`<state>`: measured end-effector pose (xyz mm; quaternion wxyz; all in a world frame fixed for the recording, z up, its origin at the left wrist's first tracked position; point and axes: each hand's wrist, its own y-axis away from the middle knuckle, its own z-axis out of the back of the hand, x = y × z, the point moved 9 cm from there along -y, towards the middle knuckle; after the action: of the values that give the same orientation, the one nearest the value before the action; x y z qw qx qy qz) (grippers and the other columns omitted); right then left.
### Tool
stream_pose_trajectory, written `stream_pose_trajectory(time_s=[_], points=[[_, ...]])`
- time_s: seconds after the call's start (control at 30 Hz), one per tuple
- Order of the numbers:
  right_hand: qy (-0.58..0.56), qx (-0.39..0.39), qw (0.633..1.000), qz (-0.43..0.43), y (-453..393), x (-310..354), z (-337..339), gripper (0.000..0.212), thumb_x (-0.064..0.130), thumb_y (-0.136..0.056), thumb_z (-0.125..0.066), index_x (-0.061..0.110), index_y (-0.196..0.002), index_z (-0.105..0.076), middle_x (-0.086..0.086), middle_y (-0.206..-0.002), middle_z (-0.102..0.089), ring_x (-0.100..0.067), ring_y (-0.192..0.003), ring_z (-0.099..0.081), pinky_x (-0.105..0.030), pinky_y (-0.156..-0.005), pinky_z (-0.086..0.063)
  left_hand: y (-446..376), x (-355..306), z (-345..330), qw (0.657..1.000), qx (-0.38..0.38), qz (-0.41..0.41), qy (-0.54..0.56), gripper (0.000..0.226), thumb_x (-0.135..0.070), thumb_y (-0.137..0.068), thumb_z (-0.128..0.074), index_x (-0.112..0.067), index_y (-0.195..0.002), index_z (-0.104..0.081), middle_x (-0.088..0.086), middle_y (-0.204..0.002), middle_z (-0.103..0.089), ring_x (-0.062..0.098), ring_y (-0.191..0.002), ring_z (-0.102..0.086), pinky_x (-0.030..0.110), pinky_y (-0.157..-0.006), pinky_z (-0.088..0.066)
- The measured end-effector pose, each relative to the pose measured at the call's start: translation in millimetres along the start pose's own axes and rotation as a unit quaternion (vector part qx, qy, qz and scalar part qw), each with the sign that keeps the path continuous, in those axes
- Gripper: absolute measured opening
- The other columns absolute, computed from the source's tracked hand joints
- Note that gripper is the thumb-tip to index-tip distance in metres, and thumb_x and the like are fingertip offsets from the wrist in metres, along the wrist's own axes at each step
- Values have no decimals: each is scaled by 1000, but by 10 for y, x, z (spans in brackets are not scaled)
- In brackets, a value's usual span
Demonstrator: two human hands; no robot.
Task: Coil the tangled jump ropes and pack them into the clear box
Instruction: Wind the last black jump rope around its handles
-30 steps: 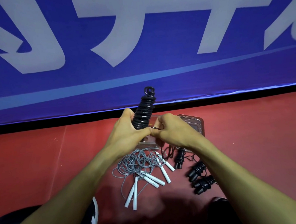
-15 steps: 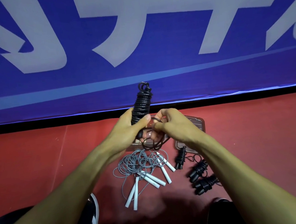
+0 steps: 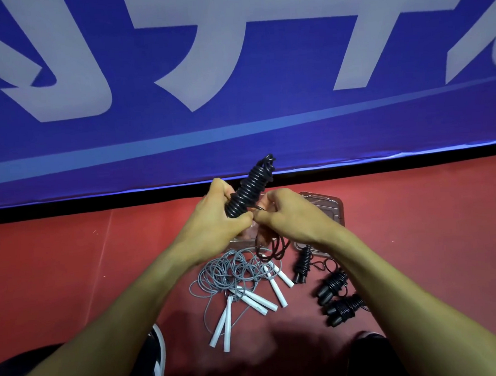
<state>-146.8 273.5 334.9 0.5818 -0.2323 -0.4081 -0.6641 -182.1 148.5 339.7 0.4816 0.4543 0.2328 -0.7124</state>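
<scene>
The clear box [image 3: 326,209] sits on the red floor [image 3: 418,235] behind both hands, its contents hidden. The left hand [image 3: 214,222] grips a black coiled rope bundle [image 3: 248,189] (tilted toward the blue banner [image 3: 234,72]); the right hand [image 3: 289,214] pinches its loose cord. Grey ropes [image 3: 231,271] and three black bundles [image 3: 331,284] lie nearer, with bare floor either side.

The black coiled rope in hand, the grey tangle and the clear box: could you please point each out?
black coiled rope [image 3: 248,192], head view, middle of its wound coils.
grey tangle [image 3: 225,272], head view, its looped cord.
clear box [image 3: 327,204], head view, bare far-right part.
</scene>
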Motion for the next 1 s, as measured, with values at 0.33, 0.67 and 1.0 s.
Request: stream_pose_trajectory(time_s=[0.33,0.67,1.0], points=[[11,-19,1000,15,40,38,51,26,17,-92,-63,11,-71,-49,-11,-63,-72,-27,-56,-68,-40,-60,-55,-65,-59,-40,996,20,-64,-52,15,-21,-90,-68,-27,-99,-58,-12,-78,-59,-3,-65,-50,26,-64,-39],[-117,-50,991,38,-25,16,65,20,1,-92,-56,14,-78,-50,3,-57,-63,-17,-54,-52,-34,-56,-46,-67,-29,-34,999,43,-23,11,25,-44,-100,-50,-23,-110,-60,8,-99,-67,13,-83,-57,36,-80,-47],[-177,6,984,25,-31,62,-25,34,8,-107,-32,11,-86,-58,-8,-66,-68,-17,-54,-53,-29,-57,-41,-46,20,266,996,-88,-6,9,37,-49,-81,-77,-17,-85,-58,3,-71,-64,12,-61,-51,35,-63,-41]])
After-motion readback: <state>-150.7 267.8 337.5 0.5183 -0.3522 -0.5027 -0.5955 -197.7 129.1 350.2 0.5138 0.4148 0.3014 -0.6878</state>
